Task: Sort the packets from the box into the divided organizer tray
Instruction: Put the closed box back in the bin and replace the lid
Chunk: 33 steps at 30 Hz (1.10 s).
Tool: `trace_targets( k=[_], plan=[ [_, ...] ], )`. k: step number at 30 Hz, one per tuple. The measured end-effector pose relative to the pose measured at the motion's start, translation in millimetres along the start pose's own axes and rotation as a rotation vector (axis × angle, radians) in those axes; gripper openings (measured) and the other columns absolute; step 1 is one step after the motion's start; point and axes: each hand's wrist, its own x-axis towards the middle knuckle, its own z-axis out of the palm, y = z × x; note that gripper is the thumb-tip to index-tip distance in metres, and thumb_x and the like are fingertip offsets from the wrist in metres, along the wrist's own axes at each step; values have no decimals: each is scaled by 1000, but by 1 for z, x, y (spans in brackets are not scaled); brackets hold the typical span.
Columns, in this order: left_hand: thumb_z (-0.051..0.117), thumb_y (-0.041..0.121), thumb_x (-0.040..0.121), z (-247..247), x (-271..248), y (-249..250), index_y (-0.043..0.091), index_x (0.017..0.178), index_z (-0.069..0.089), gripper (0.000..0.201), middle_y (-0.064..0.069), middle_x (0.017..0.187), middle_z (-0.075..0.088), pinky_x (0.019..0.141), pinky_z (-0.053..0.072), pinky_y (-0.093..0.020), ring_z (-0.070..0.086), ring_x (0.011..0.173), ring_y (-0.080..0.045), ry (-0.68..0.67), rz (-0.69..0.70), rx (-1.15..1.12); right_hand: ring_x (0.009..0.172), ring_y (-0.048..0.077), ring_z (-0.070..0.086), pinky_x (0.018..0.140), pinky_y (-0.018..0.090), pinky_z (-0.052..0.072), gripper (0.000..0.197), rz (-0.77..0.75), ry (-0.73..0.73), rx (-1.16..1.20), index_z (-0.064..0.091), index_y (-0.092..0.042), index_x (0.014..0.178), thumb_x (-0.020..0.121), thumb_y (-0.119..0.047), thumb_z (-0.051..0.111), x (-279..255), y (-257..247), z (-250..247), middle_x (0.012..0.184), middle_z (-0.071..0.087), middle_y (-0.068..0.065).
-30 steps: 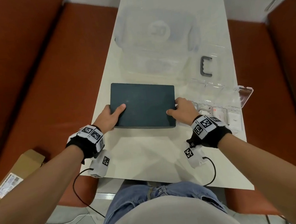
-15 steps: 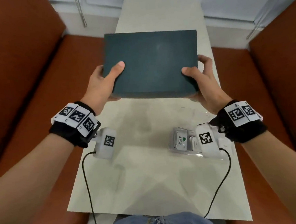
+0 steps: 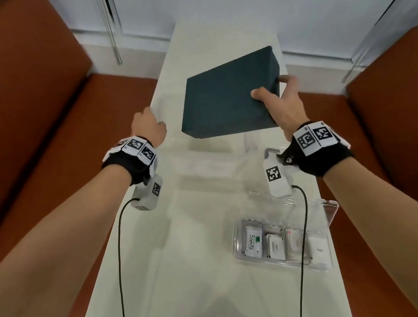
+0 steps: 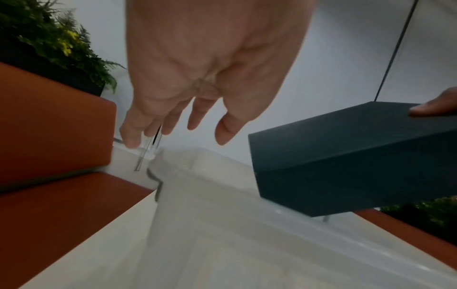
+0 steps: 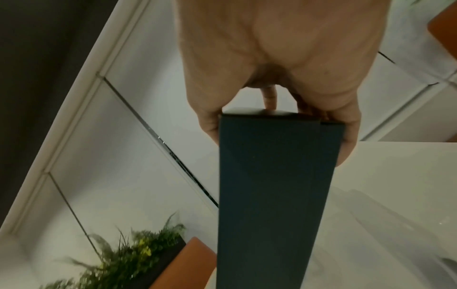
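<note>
A dark teal box (image 3: 225, 99) hangs tilted above the far part of the white table (image 3: 168, 271). My right hand (image 3: 271, 86) grips its right end, thumb on top and fingers round the far edge; the right wrist view shows the box (image 5: 272, 195) running away from that hand (image 5: 284, 111). My left hand (image 3: 149, 124) hovers left of the box with relaxed fingers (image 4: 170, 125), holding nothing. The clear divided organizer tray (image 3: 330, 206) lies at the near right, with white packets in its compartments, among them a Stevia packet (image 3: 254, 241). The box's contents are hidden.
A clear plastic container (image 3: 208, 166) with a grey handle (image 3: 269, 150) sits on the table under the lifted box. Orange benches (image 3: 32, 130) flank the narrow table on both sides. A white wall stands beyond the far end. Cables trail from both wrists.
The box went from lying on the table, to held up in both hands, to held by my right hand alone. My left hand has let go and moved left.
</note>
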Motion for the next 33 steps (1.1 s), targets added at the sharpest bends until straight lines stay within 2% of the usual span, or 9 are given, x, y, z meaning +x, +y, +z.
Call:
trace_targets(
  k=[4, 8, 11, 13, 17, 20, 24, 29, 33],
  plan=[
    [40, 4, 98, 5, 4, -5, -7, 135, 39, 38, -27, 136, 47, 97, 41, -40, 46, 124, -41, -45, -84, 57, 101, 25, 58, 86, 38, 51, 62, -12, -38, -65, 30, -21, 129, 81, -42, 64, 6, 2, 21, 118, 54, 4],
    [36, -6, 96, 5, 10, -11, -7, 133, 47, 38, -26, 132, 52, 96, 45, -40, 49, 122, -41, -47, -95, 73, 94, 23, 55, 68, 30, 42, 58, -68, -55, -148, 32, -21, 125, 81, -41, 63, 9, -1, 30, 112, 52, 3],
    [38, -8, 94, 4, 11, -18, -6, 132, 51, 40, -24, 133, 52, 98, 45, -39, 50, 122, -40, -77, -107, 21, 91, 23, 53, 63, 28, 39, 60, -79, -89, -215, 32, -19, 126, 80, -39, 64, 10, 3, 39, 108, 50, 4],
    [39, -4, 96, 8, 8, -19, -5, 134, 50, 39, -25, 135, 51, 100, 44, -38, 51, 122, -40, -76, -120, -16, 92, 24, 51, 66, 29, 39, 61, -28, -112, -219, 31, -17, 127, 81, -38, 65, 13, 9, 50, 108, 48, 3],
    [42, 22, 101, 15, 3, -19, -4, 127, 52, 38, -24, 125, 57, 92, 50, -41, 59, 109, -39, -69, -122, -64, 95, 23, 53, 81, 37, 47, 58, 170, -161, -124, 30, -16, 123, 82, -36, 65, 25, 30, 69, 112, 48, 4],
    [44, 21, 101, 18, 2, -22, -5, 117, 55, 32, -25, 119, 59, 88, 54, -43, 63, 101, -39, -70, -100, -87, 102, 28, 57, 92, 47, 50, 58, 310, -218, -23, 29, -15, 121, 81, -29, 68, 36, 49, 75, 118, 51, 10],
    [44, 19, 102, 18, 2, -23, -4, 117, 54, 29, -24, 119, 59, 85, 56, -43, 64, 100, -40, -73, -95, -100, 112, 33, 55, 97, 50, 48, 57, 422, -273, 57, 27, -9, 127, 85, -15, 66, 45, 69, 83, 127, 49, 15],
    [43, 16, 102, 15, 2, -23, -4, 121, 53, 30, -25, 122, 57, 87, 54, -46, 59, 108, -42, -75, -80, -85, 117, 35, 54, 99, 49, 47, 59, 486, -304, -84, 29, -6, 138, 89, -15, 61, 55, 80, 87, 131, 50, 16],
    [44, 17, 100, 15, -1, -24, -8, 119, 54, 32, -30, 114, 60, 84, 53, -49, 61, 100, -44, -43, -22, -116, 123, 36, 51, 102, 44, 44, 46, 370, -393, -438, 46, 3, 134, 91, -11, 55, 56, 81, 83, 134, 50, 22]
  ],
)
